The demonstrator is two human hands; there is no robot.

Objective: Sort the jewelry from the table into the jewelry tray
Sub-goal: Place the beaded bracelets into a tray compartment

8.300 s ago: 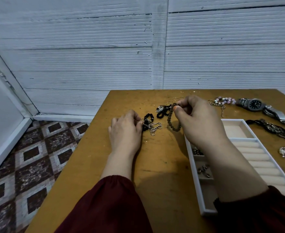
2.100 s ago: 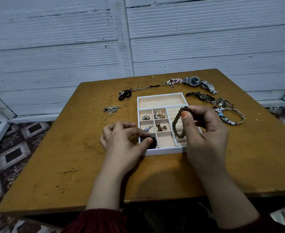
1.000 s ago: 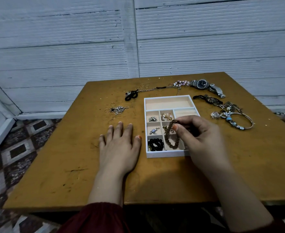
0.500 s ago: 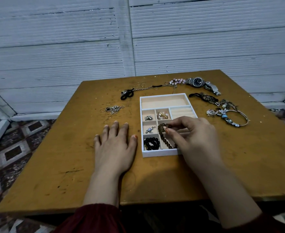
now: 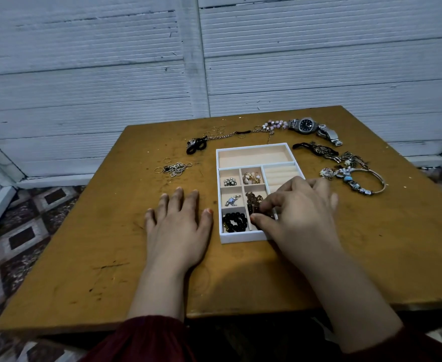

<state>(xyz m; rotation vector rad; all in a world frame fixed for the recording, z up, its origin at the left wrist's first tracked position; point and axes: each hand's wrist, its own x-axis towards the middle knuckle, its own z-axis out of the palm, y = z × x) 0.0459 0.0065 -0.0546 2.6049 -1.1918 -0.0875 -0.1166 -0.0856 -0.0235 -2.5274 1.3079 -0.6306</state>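
Head view: rests spread left hand (image 5: 178, 231) flat on table (image 5: 371, 257) just left of jewelry tray (image 5: 240, 237), pinches brown bracelet (image 5: 253, 201) with right hand (image 5: 300, 212) low in tray's near compartments.

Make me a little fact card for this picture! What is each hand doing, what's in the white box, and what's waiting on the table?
left hand: lies flat on the table, holds nothing
right hand: pinches the brown bracelet over the tray's near compartments
tray: black bead bracelet in the near-left compartment; small pieces in others
outside the tray: watch, bangle, pile of rings
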